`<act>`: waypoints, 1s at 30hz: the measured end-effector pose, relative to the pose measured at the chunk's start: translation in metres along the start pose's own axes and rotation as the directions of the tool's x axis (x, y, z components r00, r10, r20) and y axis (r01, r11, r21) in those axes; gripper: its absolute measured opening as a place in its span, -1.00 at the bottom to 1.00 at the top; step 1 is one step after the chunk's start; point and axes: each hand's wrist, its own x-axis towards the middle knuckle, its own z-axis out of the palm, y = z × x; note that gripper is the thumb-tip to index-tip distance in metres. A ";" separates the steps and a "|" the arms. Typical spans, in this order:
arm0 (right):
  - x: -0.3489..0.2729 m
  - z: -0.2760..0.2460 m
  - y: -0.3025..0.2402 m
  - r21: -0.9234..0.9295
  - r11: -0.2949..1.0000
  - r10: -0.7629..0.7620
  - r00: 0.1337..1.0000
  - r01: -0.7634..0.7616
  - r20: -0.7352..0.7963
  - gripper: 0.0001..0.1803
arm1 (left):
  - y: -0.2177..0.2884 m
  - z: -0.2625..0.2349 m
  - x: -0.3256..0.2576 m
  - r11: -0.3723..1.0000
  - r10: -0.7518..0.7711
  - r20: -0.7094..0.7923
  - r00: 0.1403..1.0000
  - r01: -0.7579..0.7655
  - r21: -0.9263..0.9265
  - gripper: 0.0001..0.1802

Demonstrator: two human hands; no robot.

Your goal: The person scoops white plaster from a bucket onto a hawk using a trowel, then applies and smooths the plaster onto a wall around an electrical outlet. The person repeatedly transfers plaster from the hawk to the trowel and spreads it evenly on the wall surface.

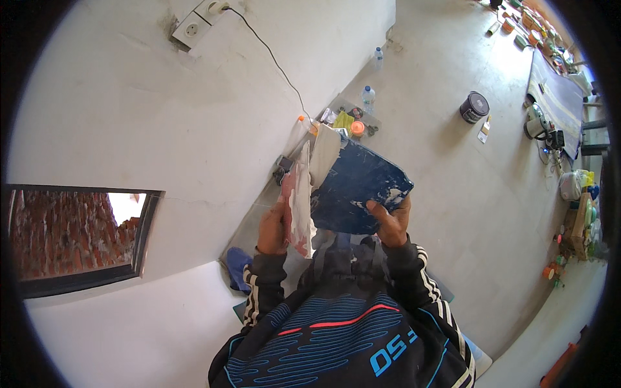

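Note:
My left hand (273, 226) is wrapped round a reddish flat board (289, 193) smeared with white plaster, held nearly on edge. In my right hand (392, 221) is a dark blue flat board (352, 187), with the thumb on its upper face. A thick band of wet off-white plaster (323, 155) lies along the blue board's left edge, and white smears mark its right corner. The two boards are side by side in front of my chest, the red one's edge close to the plaster. Whether they touch, I cannot tell.
A white wall (194, 116) with a socket (192, 30) and a hanging black cable (275, 58) rises at left, with a dark-framed window (152, 226). Water bottles (368, 97) and a cluttered clear tray (372, 121) line its foot. A black bucket (474, 107) and brush (484, 131) are on the floor.

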 end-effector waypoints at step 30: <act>-0.002 -0.046 -0.038 -0.061 0.996 0.056 0.987 -0.066 -0.154 -0.45 | 0.007 -0.024 0.022 0.950 0.269 -0.124 0.955 -0.241 0.200 -0.56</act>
